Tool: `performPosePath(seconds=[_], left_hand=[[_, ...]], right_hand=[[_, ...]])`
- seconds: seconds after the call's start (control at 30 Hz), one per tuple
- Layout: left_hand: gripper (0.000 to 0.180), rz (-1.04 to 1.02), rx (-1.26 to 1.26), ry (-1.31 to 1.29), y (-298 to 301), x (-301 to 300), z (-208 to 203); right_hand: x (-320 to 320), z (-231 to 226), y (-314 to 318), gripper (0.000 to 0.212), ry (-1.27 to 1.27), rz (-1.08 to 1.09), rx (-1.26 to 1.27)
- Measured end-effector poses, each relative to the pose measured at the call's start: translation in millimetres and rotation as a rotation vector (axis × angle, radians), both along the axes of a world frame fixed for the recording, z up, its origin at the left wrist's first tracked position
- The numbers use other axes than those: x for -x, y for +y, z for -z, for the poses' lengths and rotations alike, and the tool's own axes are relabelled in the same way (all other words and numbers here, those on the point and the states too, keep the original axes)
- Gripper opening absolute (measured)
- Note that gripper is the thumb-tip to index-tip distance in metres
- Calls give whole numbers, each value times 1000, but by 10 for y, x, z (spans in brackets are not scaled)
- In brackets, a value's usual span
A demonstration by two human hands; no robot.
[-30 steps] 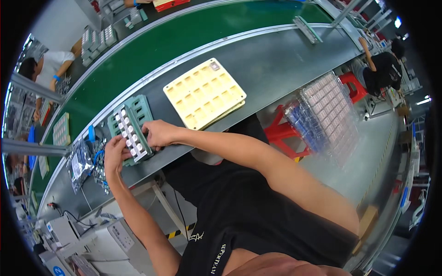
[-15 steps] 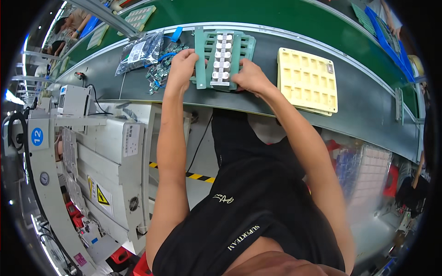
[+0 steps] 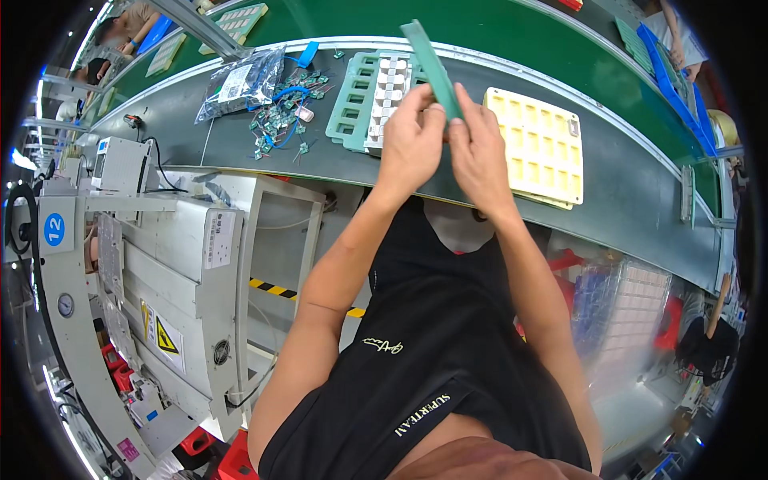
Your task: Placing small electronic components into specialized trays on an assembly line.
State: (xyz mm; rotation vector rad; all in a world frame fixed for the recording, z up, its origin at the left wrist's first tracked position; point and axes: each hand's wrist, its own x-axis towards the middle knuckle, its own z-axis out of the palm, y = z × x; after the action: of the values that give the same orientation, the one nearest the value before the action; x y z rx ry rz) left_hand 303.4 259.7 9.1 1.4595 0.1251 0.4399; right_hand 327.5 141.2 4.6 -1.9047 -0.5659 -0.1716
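A long, flat green strip (image 3: 432, 68) slants up and to the left between my two hands. My left hand (image 3: 412, 148) grips its lower left side with bent fingers and thumb. On its lower right side, my right hand (image 3: 482, 156) is closed with fingers along the edge; its lower end is partly hidden. Just left of the strip lies a green slotted fixture (image 3: 350, 116) on the bench. Along it runs a row of white block-shaped parts (image 3: 392, 80), whose near end my left hand partly covers.
Cream trays (image 3: 540, 148) with square pockets are stacked right of my hands. Left of the fixture lie small green circuit boards with wires (image 3: 276, 124), beside a silvery plastic bag (image 3: 240, 84). A green conveyor belt (image 3: 512, 40) runs behind the bench; people work beyond it.
My hands have left the fixture's two sides and come together to its right, with a green strip raised between them. The fixture's left side is now uncovered.
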Motion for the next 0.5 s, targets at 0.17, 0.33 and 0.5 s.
performPosePath(seconds=[0.17, 0.33, 0.5], left_hand=[[32, 162, 15, 86, -116, 70, -71], [30, 252, 201, 164, -267, 76, -148], [22, 313, 292, 147, -349, 66, -49]], right_hand=[[67, -54, -299, 46, 126, -40, -56], [149, 14, -313, 41, -168, 92, -58], [122, -22, -420, 41, -279, 109, 128]])
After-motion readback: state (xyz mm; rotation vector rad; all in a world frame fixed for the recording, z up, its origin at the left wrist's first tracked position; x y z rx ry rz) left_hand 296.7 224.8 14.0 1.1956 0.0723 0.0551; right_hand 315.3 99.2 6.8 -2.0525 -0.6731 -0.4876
